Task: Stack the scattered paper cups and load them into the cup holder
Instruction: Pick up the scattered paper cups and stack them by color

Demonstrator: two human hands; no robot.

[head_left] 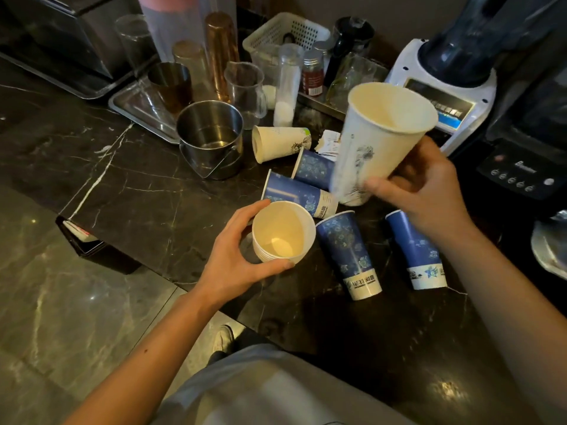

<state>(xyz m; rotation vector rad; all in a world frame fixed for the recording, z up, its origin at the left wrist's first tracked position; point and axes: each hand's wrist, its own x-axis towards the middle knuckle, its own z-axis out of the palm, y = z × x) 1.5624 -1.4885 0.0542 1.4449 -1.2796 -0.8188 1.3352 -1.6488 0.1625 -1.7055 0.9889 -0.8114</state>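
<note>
The left hand (233,256) is wrapped around a short stack (282,233) of white cups held upright at the counter's (138,179) near edge. The right hand (426,191) is clamped on a tall white cup (377,139), tilted above blue cups (346,253) lying scattered mid-counter, with another white cup (280,142) on its side beside a steel pail (210,138).

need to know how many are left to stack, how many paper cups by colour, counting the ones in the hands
White cups: 3, the tall one in the right hand at, the stack top in the left hand at, one lying on the counter.
Blue cups: 4, lying at.
Total: 7 visible; nested cups uncounted.
</note>
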